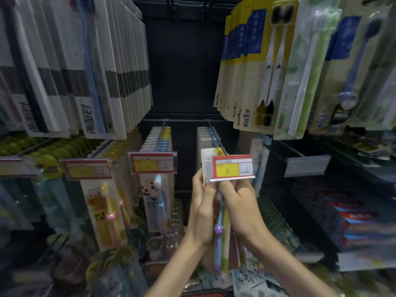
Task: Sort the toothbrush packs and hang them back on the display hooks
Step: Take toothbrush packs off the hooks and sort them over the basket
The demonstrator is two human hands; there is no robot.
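Note:
Both hands hold a children's toothbrush pack (pixel 219 232) with a blue and purple brush, upright in front of a display hook (pixel 216 138). My left hand (pixel 202 211) grips the pack's left edge. My right hand (pixel 237 202) grips its right side, just below the hook's red and yellow price tag (pixel 232 168). The top of the pack sits behind that tag, level with the hook's tip. Several similar packs (pixel 205 136) hang further back on the same hook.
The neighbouring hook holds panda toothbrush packs (pixel 157 202), and yellow and pink ones (pixel 107 213) hang further left. Tall white packs (pixel 85 67) and yellow packs (pixel 252 67) hang above. An empty hook with a blank tag holder (pixel 306 166) is at the right. Loose packs (pixel 248 277) lie below.

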